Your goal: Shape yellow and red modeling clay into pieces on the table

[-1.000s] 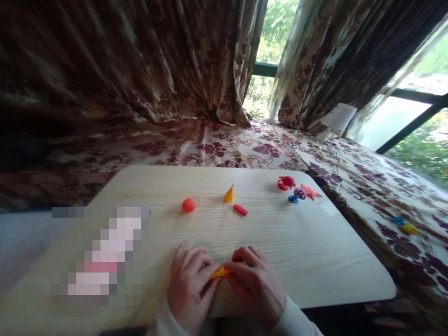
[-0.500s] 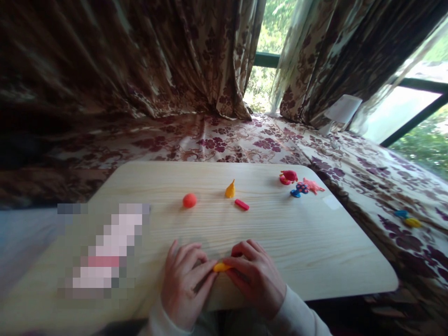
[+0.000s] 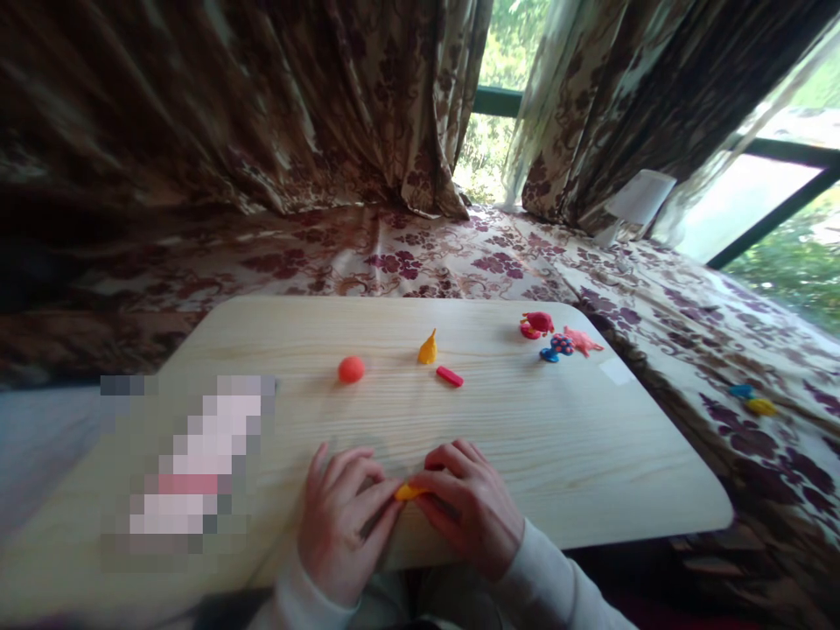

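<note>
My left hand point(image 3: 341, 525) and my right hand point(image 3: 469, 512) meet at the near edge of a pale wooden table point(image 3: 538, 446). Both pinch a small orange-yellow clay piece point(image 3: 408, 493) between their fingertips, just above the tabletop. Farther out on the table lie an orange clay ball point(image 3: 351, 369), a yellow clay cone point(image 3: 428, 348) and a short red clay stick point(image 3: 450, 376).
Small clay figures in red point(image 3: 536, 324), blue point(image 3: 555, 348) and pink point(image 3: 581, 341) sit at the table's far right corner. A blurred-out patch point(image 3: 190, 472) covers the left of the table. Floral cloth and curtains surround it; blue and yellow clay bits point(image 3: 753, 401) lie on the cloth at right.
The hands stay together on the clay piece, with small finger shifts. The view has tilted slightly, so everything sits a little higher and farther left in the picture.
</note>
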{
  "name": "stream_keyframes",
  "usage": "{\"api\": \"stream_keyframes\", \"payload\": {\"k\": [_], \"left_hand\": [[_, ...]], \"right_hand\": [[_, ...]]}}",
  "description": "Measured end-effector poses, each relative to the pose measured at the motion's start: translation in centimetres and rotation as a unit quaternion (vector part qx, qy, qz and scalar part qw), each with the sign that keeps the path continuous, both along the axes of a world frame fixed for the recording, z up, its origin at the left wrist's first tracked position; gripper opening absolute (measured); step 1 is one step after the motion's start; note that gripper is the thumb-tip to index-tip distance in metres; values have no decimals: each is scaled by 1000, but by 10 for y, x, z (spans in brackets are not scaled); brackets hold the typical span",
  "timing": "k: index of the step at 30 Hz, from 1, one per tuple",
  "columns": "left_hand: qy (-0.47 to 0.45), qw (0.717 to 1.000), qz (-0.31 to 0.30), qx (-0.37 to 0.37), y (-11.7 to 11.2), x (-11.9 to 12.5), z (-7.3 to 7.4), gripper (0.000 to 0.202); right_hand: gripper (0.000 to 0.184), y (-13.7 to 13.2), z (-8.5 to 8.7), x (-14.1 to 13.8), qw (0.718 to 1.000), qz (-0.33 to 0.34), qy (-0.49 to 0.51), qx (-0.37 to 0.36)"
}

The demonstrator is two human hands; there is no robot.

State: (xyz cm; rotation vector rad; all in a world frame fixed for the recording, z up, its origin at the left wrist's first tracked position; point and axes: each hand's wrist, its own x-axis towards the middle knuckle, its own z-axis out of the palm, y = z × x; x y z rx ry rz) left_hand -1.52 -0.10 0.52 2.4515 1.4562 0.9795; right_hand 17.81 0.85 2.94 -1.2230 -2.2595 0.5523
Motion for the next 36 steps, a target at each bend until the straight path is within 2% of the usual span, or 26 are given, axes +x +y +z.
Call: {"api": "stream_keyframes", "payload": {"k": [3, 8, 15, 21, 26, 32, 36], "left_hand": [[-3, 1000, 8, -10, 0, 0, -1, 17], [7, 1000, -4, 8, 0, 4, -3, 19], [-17, 1000, 5, 4, 0, 10, 0, 17], [1, 1000, -4, -14, 4, 6, 1, 18], [23, 999, 25, -4, 10, 3, 2, 15], [32, 999, 24, 9, 9, -5, -6, 24], [34, 999, 26, 5, 2, 0, -4, 15]], "right_hand": [[19, -1, 0, 6, 1000, -16, 3, -3], [10, -2, 2, 11, 1000, -19, -9, 8], [11, -1, 1, 15, 1000, -17, 6, 15], [8, 0, 5, 13, 999, -30, -3, -29], [8, 1, 8, 9, 998, -52, -28, -11], [17, -11, 6, 14, 997, -73, -22, 10], [15, -19, 5, 13, 994, -102, -33, 3]]}}
